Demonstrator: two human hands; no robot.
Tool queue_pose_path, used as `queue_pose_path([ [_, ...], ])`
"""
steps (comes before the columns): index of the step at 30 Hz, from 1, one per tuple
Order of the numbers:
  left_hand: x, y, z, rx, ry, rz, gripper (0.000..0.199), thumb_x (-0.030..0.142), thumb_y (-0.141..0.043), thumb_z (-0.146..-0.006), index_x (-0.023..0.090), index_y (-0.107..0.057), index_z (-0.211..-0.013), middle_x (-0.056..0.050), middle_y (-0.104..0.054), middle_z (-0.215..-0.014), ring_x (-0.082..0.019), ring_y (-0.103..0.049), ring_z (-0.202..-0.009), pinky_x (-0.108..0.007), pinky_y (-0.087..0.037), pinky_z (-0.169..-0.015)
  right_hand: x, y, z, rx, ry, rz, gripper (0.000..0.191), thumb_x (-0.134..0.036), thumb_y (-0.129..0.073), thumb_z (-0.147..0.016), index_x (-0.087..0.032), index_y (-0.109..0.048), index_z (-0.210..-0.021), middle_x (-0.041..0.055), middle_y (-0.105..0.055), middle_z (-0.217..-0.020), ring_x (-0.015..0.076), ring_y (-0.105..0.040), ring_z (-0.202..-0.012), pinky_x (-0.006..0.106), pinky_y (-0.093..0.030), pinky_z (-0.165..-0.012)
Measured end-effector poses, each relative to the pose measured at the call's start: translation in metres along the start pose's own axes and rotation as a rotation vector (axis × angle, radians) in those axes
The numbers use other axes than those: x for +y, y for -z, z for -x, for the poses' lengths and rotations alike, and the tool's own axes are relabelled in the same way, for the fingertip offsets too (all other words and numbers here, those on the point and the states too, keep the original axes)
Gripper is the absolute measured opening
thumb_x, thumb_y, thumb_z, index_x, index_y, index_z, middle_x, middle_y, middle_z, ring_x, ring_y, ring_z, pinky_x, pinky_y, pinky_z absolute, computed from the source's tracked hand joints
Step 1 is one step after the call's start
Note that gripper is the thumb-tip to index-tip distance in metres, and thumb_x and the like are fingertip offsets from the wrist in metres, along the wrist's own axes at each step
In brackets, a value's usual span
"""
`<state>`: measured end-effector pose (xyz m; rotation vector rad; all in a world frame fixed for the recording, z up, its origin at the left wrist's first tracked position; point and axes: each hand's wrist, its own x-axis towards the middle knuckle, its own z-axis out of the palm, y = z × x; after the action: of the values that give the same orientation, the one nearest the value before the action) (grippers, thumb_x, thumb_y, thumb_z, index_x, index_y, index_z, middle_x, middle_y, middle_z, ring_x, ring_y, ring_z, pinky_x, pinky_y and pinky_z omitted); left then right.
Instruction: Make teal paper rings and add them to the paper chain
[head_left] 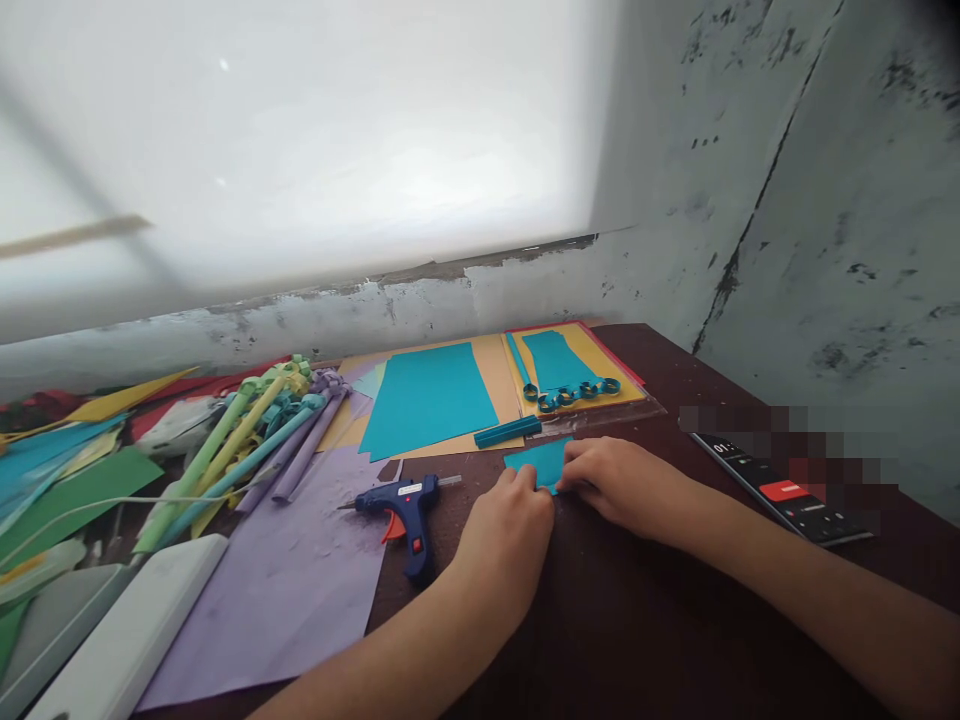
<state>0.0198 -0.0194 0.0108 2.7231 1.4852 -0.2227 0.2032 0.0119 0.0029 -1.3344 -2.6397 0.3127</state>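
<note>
- Paper: a small, plain blue piece, its visible face smooth.
- Place: at the bench, near 5 o'clock from the middle of the view.
- Pose: its straight far edge slants, its right end pointing between 2 and 3 o'clock.
- State: pinched at its near side, left hand at 7 o'clock, right hand at 3; any fold there is hidden.

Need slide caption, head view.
Left hand and right hand at a small teal sheet, glue gun lying to their left.
</note>
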Motion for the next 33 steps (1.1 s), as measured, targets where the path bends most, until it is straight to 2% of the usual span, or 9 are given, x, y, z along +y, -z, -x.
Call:
queue_pose_path([
  [7,0.005,0.01,0.003,-0.106,0.117,-0.02,0.031,-0.002,-0.05,-0.088,0.014,-0.074,-0.099,-0.013,-0.068,-0.106,-0.025,-0.068,-0.101,-0.034,-0.058,-0.083,0.01,0.008,0.004,-0.021,-0.079,-0.017,0.023,-0.009,-0.06,-0.086,-0.022,-0.079,-0.083,0.0039,-0.071,-0.093,0.0189,-0.067,-0.084,0.028,-0.043,-0.073],
  [13,-0.007,0.005,0.001,0.039,0.082,0.038,0.029,0.015,-0.044,-0.1,0.015,-0.073,-0.099,-0.012,-0.071,-0.1,-0.028,-0.069,-0.099,-0.04,-0.057,-0.085,0.008,0.019,0.008,-0.016,-0.063,-0.042,0.02,-0.009,-0.061,-0.085,-0.02,-0.076,-0.078,0.0033,-0.071,-0.089,0.0175,-0.065,-0.081,0.028,-0.042,-0.071],
  [19,-0.021,0.007,-0.002,0.055,0.037,0.043,0.03,0.019,-0.043,-0.103,0.017,-0.072,-0.095,-0.009,-0.071,-0.097,-0.025,-0.07,-0.093,-0.036,-0.055,-0.081,0.012,0.019,0.006,-0.002,-0.027,-0.075,0.021,-0.012,-0.059,-0.089,-0.02,-0.077,-0.083,0.0047,-0.074,-0.091,0.0181,-0.067,-0.084,0.027,-0.046,-0.077],
  [28,-0.031,-0.008,-0.01,0.176,-0.026,-0.045,0.027,0.013,-0.042,-0.102,0.015,-0.068,-0.094,-0.01,-0.069,-0.096,-0.026,-0.069,-0.096,-0.038,-0.054,-0.088,0.021,0.013,0.002,0.028,-0.042,-0.103,0.014,-0.011,-0.06,-0.089,-0.019,-0.071,-0.087,0.0061,-0.075,-0.089,0.0216,-0.067,-0.084,0.03,-0.046,-0.076],
  [33,-0.034,-0.01,-0.008,0.269,-0.01,0.048,0.023,0.013,-0.046,-0.1,0.015,-0.068,-0.094,-0.01,-0.07,-0.096,-0.026,-0.069,-0.094,-0.038,-0.054,-0.086,0.016,0.01,0.0,0.076,-0.005,-0.083,0.018,-0.01,-0.054,-0.092,-0.018,-0.067,-0.084,0.0067,-0.073,-0.089,0.0211,-0.065,-0.082,0.032,-0.044,-0.073],
])
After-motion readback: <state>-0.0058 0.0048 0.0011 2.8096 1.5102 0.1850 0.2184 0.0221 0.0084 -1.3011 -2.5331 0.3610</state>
